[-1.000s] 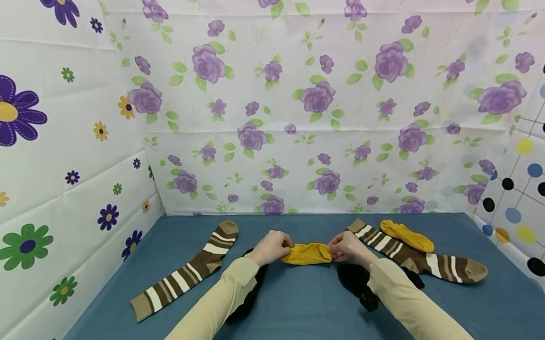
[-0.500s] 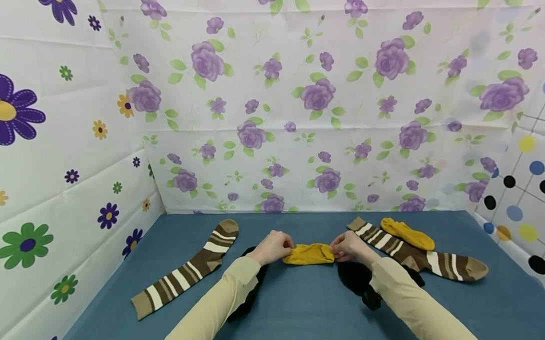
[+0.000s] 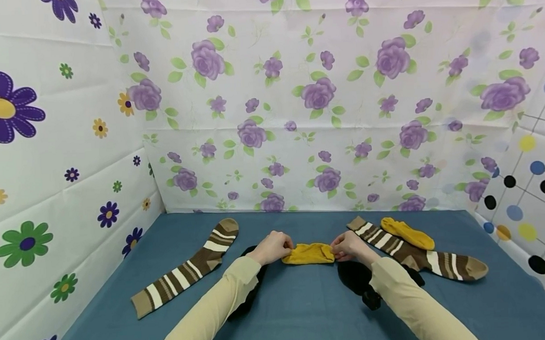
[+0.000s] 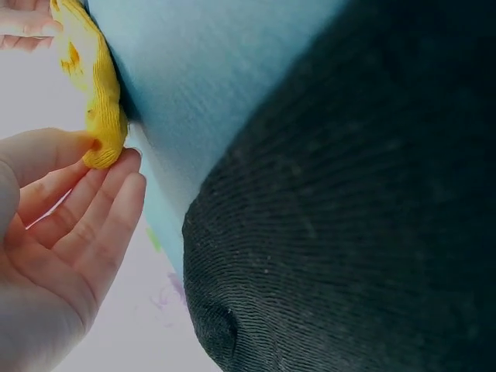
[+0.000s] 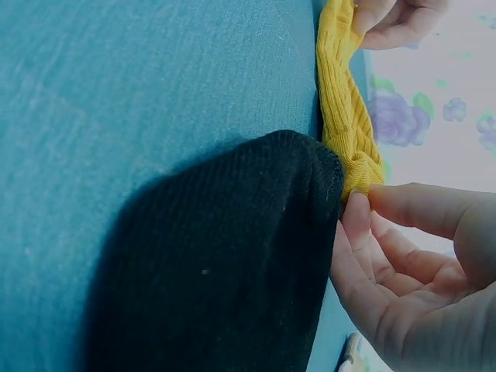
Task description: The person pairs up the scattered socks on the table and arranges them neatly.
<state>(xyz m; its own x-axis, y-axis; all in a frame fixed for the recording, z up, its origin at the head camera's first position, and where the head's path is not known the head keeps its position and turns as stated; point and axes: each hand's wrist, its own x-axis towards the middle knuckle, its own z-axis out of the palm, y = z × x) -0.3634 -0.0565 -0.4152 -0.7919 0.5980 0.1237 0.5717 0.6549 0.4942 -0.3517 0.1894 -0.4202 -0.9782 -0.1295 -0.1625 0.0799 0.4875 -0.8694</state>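
Note:
A yellow ribbed sock (image 3: 309, 254) stretches sideways between both hands in the middle of the blue table. My left hand (image 3: 272, 247) pinches its left end; in the left wrist view the thumb presses the yellow fabric (image 4: 106, 124) against the fingers. At the other end my right hand (image 3: 350, 247) pinches the sock between thumb and fingertips, as the right wrist view shows. One black sock (image 3: 252, 296) lies partly hidden under the left forearm. Another black sock (image 3: 355, 278) lies below the right hand, partly covered by the right sleeve.
A brown, white-striped sock (image 3: 186, 273) lies slanted on the left of the blue table (image 3: 304, 309). On the right, a second striped sock (image 3: 420, 257) has another yellow sock (image 3: 407, 234) lying against it. Flowered cloth walls (image 3: 288, 114) stand behind and at the left.
The right hand has shifted very slightly to the right with its end of the yellow sock. Both hands keep their pinch, and the other socks stay put.

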